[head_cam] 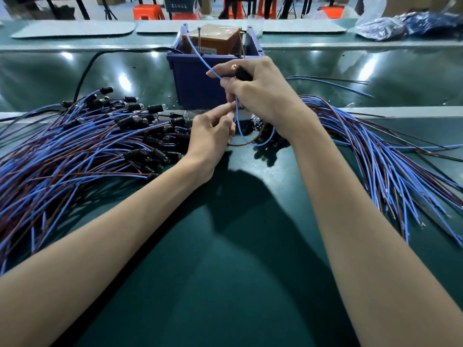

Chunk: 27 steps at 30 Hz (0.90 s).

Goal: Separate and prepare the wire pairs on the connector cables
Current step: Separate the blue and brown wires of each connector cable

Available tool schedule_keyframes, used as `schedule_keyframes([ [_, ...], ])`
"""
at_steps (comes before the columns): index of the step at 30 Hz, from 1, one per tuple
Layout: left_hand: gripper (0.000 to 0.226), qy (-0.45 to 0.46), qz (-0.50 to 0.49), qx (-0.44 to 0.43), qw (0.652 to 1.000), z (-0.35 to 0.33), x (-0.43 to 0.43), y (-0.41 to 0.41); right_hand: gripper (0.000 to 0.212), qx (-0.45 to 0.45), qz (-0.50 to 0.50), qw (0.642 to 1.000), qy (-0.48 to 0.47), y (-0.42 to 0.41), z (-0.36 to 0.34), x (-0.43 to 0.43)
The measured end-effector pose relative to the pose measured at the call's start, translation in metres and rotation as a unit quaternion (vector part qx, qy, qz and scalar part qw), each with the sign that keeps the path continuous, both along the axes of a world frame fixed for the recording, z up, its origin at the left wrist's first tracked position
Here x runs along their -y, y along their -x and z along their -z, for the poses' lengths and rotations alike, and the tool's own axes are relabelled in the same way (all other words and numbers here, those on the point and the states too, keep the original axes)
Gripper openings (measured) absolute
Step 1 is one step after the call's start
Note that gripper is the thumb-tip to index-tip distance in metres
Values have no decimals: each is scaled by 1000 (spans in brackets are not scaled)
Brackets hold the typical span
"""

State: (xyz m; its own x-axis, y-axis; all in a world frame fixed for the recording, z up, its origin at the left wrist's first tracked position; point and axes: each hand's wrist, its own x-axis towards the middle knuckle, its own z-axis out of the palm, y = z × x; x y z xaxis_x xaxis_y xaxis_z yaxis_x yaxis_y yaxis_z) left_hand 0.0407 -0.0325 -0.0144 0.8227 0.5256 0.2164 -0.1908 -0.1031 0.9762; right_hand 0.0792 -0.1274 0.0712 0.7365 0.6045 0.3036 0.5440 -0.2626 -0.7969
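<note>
Two hands [263, 96]; one cable [239, 132]; two piles [75, 151]

Over a green table [238, 246], the right hand [260, 96] gripped a black connector [241, 72] and its blue wire [200, 56]; the left hand [210, 141] held the brown wire [241, 145] just below. Cable piles [75, 151] lay left and right.

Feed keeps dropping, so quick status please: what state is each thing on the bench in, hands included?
right hand: grips the black connector, raised off the bench.
black connector: held, bulb glowing orange.
left hand: pinches the blue wire below the right hand.
blue wire: runs up to the blue bin's rim.
brown wire: hangs looped under the hands.
left pile: tangled on the bench.
right pile: fanned out, lying flat.
blue bin: upright, brown box inside.
</note>
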Motion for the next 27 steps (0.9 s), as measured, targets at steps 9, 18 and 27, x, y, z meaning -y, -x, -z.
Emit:
schedule_keyframes([
  [9,29,206,14,75,976,-18,1,15,22,-59,-17,994,96,-7,-11,19],
  [18,23,83,-110,76,988,-16,5,14,64,29,184,947,261,-19,-23,36],
  [27,24,-16,216,35,976,-16,12,30,43,61,337,937,63,-26,-37,46],
])
